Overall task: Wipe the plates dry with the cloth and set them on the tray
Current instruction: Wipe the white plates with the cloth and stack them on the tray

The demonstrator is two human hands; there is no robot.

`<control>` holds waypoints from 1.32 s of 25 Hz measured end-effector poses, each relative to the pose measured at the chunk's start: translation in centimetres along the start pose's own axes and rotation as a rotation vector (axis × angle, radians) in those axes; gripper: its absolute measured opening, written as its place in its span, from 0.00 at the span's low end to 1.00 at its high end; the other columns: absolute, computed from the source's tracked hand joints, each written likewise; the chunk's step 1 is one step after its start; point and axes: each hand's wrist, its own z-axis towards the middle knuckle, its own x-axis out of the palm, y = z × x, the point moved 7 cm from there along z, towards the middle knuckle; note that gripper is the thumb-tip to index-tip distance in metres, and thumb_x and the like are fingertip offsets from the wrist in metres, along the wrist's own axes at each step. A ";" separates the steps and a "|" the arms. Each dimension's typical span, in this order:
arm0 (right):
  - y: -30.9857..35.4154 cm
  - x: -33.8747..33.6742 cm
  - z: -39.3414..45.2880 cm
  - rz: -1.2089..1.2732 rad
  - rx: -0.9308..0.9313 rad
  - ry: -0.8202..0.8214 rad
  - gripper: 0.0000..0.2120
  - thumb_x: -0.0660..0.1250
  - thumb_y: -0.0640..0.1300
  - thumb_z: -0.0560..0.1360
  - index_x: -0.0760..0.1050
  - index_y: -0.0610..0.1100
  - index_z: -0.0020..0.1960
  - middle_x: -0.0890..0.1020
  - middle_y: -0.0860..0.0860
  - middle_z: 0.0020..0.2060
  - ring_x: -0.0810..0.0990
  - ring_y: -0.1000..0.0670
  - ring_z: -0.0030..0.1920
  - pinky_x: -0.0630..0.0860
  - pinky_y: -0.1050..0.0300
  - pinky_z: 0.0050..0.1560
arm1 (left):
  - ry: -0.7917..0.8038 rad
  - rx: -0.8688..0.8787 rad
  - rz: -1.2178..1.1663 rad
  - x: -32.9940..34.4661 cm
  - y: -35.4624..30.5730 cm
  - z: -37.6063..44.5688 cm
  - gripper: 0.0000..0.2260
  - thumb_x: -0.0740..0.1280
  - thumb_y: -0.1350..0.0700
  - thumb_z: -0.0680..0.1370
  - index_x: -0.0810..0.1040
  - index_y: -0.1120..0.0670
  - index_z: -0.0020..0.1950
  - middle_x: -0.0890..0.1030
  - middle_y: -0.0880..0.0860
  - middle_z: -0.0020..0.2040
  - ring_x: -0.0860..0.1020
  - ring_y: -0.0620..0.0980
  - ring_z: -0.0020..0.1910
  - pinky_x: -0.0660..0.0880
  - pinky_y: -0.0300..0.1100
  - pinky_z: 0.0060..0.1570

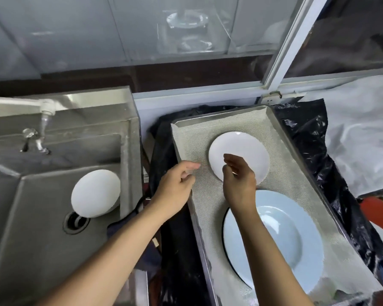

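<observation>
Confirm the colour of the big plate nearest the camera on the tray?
Pale blue with a thin dark rim, the big plate. Head view only.

No text or label can be read anywhere.

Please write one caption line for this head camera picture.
Right hand over small white plate on cloth-lined tray, blue plate beside.
</observation>
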 end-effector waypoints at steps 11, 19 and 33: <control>6.4 13.3 -11.7 0.050 -0.092 0.233 0.14 0.63 0.35 0.80 0.81 0.45 0.61 0.84 0.57 0.53 0.81 0.62 0.56 0.73 0.69 0.59 | -0.172 -0.006 -0.026 -15.8 3.7 -9.0 0.18 0.61 0.64 0.80 0.79 0.40 0.57 0.82 0.41 0.58 0.78 0.39 0.59 0.72 0.33 0.59; 8.0 23.5 -20.1 0.031 -0.032 0.223 0.13 0.64 0.36 0.80 0.81 0.45 0.61 0.85 0.53 0.54 0.82 0.57 0.56 0.76 0.65 0.59 | -0.181 -0.033 -0.063 -28.0 10.2 -12.8 0.14 0.61 0.66 0.80 0.80 0.51 0.60 0.82 0.43 0.58 0.78 0.37 0.54 0.71 0.25 0.51; 1.6 36.9 -25.9 -0.071 0.186 0.242 0.15 0.63 0.36 0.79 0.81 0.52 0.57 0.85 0.59 0.51 0.80 0.67 0.50 0.72 0.76 0.49 | -0.180 -0.155 -0.069 -37.6 25.2 -12.6 0.16 0.62 0.67 0.80 0.81 0.50 0.60 0.83 0.44 0.57 0.80 0.36 0.57 0.71 0.25 0.53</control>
